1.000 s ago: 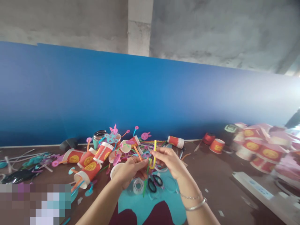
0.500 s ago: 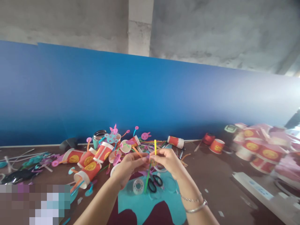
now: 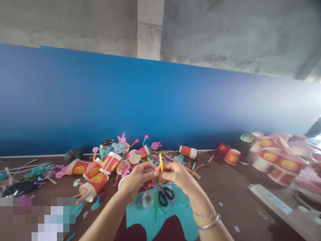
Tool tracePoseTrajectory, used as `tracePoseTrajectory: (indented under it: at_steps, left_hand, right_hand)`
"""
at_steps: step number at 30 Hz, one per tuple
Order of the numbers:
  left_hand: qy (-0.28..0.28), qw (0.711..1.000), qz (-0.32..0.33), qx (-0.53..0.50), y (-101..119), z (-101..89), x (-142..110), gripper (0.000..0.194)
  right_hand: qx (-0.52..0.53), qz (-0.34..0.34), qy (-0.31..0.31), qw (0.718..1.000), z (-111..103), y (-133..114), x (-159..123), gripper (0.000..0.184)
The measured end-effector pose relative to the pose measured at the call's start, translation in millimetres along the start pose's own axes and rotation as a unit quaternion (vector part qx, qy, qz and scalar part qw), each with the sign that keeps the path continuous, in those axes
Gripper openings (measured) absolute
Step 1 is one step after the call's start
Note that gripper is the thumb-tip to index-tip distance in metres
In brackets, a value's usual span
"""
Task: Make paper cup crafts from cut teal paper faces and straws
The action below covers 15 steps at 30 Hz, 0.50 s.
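My left hand (image 3: 140, 177) and my right hand (image 3: 179, 175) meet in front of me, fingertips pinched close together. Between them a yellow straw (image 3: 161, 162) sticks up and a green straw (image 3: 156, 204) hangs down; whether they are joined is hidden by my fingers. Both hands are closed on this straw piece. Just below lie a roll of clear tape (image 3: 147, 199) and black-handled scissors (image 3: 163, 198), on a turquoise sheet (image 3: 140, 216) with curved shapes cut from its near edge.
Red and white paper cups (image 3: 96, 182) with straw limbs and paper faces crowd the left. More cups (image 3: 273, 157) are stacked at the right, near a white power strip (image 3: 273, 201). A blue panel (image 3: 150, 100) stands behind the brown table (image 3: 225, 201).
My hands have come closer together. The yellow end has shifted left and a little lower, and the green straw reaches further down and hangs more upright.
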<state>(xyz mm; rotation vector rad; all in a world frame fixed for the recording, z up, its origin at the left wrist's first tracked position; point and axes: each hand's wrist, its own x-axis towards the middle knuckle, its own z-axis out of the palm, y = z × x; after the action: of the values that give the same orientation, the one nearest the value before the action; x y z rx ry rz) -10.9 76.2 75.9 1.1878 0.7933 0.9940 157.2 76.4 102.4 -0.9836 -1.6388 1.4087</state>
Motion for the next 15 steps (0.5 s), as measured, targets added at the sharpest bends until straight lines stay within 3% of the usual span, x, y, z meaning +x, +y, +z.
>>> tracePoseTrajectory:
  at_steps: [7,11,15]
  left_hand:
    - [0.038,0.998,-0.041,0.01,-5.5,-3.6,4.2,0.042]
    - [0.062,0.998,-0.018,-0.018,-6.5,-2.1,4.8,0.039]
    - [0.041,0.999,-0.019,-0.005,-0.6,-1.6,1.1,0.035]
  right_hand:
    - [-0.015,-0.01,0.031,0.999,2.7,5.8,4.4,0.018]
    - [-0.015,-0.019,0.05,0.998,3.0,6.8,7.3,0.019]
    - [-0.016,-0.031,0.07,0.997,0.8,3.3,6.5,0.021]
